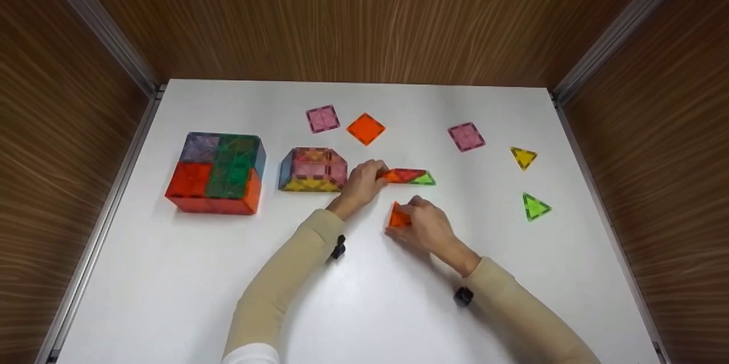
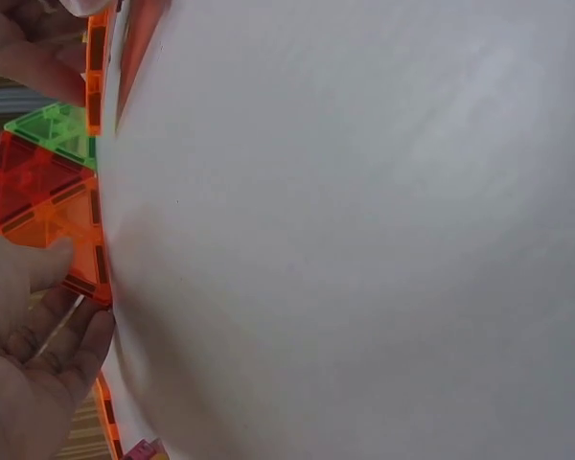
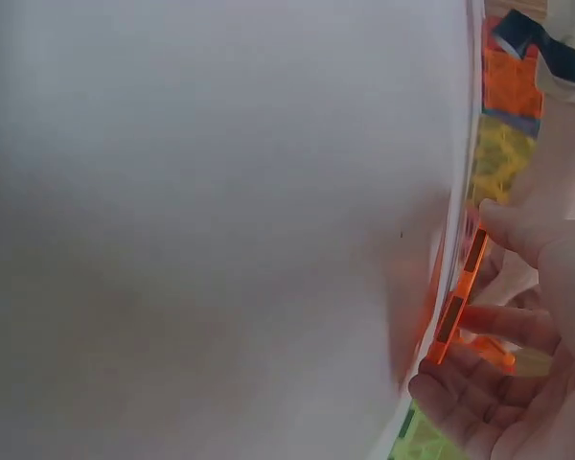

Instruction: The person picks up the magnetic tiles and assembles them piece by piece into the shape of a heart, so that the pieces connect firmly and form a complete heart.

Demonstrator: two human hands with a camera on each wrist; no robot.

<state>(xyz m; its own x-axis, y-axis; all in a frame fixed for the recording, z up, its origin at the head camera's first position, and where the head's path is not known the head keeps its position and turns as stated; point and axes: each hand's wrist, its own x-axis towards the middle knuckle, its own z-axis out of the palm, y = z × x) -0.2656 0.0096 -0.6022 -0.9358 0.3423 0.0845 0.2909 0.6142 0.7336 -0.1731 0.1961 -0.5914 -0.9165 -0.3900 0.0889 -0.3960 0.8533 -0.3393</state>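
Note:
My left hand (image 1: 364, 182) pinches the left end of a row of joined triangle tiles (image 1: 409, 176), orange, red and green, lying flat on the white table (image 1: 171, 273). In the left wrist view the same tile row (image 2: 48, 201) stands at the table's edge with my left fingers (image 2: 38, 335) on its orange end. My right hand (image 1: 424, 226) grips an orange triangle tile (image 1: 398, 217) just in front of the row. The right wrist view shows that orange tile (image 3: 457, 297) edge-on between my right fingers (image 3: 508, 326).
A small tile box (image 1: 313, 169) sits left of my left hand. A larger block of red, green and purple tiles (image 1: 218, 172) lies further left. Loose tiles: two pink squares (image 1: 323, 119) (image 1: 466, 136), an orange square (image 1: 365, 128), yellow (image 1: 523, 156) and green (image 1: 535, 206) triangles.

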